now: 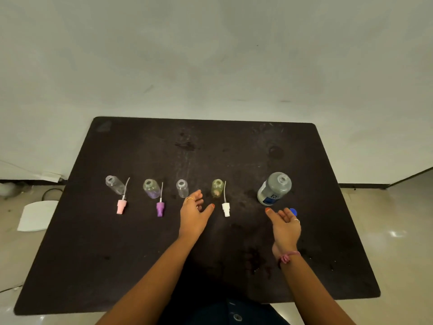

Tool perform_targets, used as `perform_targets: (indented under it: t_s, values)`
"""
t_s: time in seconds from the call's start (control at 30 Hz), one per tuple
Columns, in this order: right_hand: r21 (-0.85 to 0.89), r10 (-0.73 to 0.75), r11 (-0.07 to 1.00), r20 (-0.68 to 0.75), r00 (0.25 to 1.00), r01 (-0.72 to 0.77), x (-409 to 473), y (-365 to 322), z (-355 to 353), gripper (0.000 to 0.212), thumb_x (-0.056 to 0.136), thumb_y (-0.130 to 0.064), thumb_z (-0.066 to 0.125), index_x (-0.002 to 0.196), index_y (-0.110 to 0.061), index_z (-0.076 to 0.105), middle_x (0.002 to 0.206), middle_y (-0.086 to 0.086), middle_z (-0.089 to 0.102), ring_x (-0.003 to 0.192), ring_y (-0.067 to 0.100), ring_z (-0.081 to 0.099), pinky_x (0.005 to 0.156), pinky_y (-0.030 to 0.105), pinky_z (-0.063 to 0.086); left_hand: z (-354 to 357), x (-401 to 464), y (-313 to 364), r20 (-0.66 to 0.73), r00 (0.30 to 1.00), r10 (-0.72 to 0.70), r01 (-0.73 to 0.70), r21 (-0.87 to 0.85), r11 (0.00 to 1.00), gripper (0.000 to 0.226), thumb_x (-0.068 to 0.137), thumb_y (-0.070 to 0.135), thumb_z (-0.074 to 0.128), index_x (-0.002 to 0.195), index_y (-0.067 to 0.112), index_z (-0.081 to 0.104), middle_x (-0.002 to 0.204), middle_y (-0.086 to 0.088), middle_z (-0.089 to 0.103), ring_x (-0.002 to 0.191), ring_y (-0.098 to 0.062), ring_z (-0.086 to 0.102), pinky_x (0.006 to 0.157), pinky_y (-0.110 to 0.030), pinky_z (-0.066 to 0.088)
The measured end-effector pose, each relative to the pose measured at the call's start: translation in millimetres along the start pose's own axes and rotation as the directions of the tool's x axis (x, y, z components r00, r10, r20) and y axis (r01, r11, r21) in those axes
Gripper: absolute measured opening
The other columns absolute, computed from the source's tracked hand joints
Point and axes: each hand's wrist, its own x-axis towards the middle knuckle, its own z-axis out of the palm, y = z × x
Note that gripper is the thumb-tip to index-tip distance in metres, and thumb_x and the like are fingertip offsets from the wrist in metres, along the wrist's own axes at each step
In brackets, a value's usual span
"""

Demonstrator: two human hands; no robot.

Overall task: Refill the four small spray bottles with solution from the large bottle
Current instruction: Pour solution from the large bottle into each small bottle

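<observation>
We hover both hands, holding nothing, before 5 uncapped bottles.
Nearest, our left hand (194, 213) and right hand (284, 222) hang slack-fingered; behind them 4 small spray bottles (182, 188) look nearly empty, and the large bottle (274, 189) stands far right, contents unclear.

**Both hands open, holding nothing**

Both bare forearms reach forward from the lower edge of the view. The left hand (194, 213) lies back-up, thumb spread to the right, fingers loosely extended. The right hand (284, 222) is turned partly palm-up, fingers relaxed and slightly curled, thumb pointing left. A pink band circles the right wrist; each hand wears a ring.
</observation>
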Motion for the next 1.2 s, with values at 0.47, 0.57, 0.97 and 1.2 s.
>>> perform_targets:
  t_s: [0.47, 0.57, 0.97, 1.2]
  values:
    - [-0.200, -0.321, 0.902, 0.282, 0.904, 0.383, 58.1, -17.0, 8.2, 0.068, 0.063, -0.021, 0.087, 0.121, -0.026, 0.052, 0.121, -0.001, 0.057, 0.106, 0.010, 0.059, 0.094, 0.029, 0.049, 56.3, 39.8, 6.1, -0.111, 0.994, 0.025, -0.013, 0.107, 0.994, 0.064, 0.079, 0.005, 0.075, 0.136, 0.013, 0.046, 0.134, -0.006, 0.052, 0.124, -0.018, 0.051, 0.107, -0.029, 0.040]
    - [-0.196, -0.336, 0.895, 0.292, 0.895, 0.400, 60.7, -14.8, 10.5, 0.070, 0.064, -0.022, 0.087, 0.123, -0.025, 0.051, 0.119, -0.004, 0.058, 0.109, 0.011, 0.058, 0.098, 0.032, 0.048, 59.4, 41.0, 4.3, -0.128, 0.992, 0.018, -0.003, 0.120, 0.993, 0.051, 0.083, 0.005, 0.070, 0.130, 0.013, 0.052, 0.126, -0.006, 0.057, 0.118, -0.019, 0.054, 0.101, -0.024, 0.041]
    - [-0.159, -0.359, 0.902, 0.240, 0.902, 0.401, 64.7, -27.0, 14.9, 0.065, 0.064, -0.024, 0.087, 0.122, -0.023, 0.057, 0.111, -0.009, 0.064, 0.103, 0.005, 0.060, 0.095, 0.031, 0.050, 54.2, 37.6, 36.8, -0.235, 0.967, 0.098, -0.097, 0.016, 0.995, 0.039, 0.078, 0.009, 0.076, 0.108, 0.026, 0.058, 0.112, 0.001, 0.061, 0.093, -0.002, 0.058, 0.076, -0.009, 0.044]
    - [-0.124, -0.458, 0.845, 0.334, 0.824, 0.520, 64.8, -69.8, 6.6, 0.072, 0.058, -0.035, 0.087, 0.123, -0.029, 0.056, 0.117, -0.010, 0.061, 0.108, 0.006, 0.058, 0.097, 0.036, 0.049, 48.3, 16.3, 102.9, -0.331, 0.912, 0.244, -0.280, -0.066, 0.958, 0.036, 0.072, 0.010, 0.078, 0.099, 0.028, 0.062, 0.101, 0.007, 0.057, 0.086, 0.003, 0.056, 0.071, -0.001, 0.040]
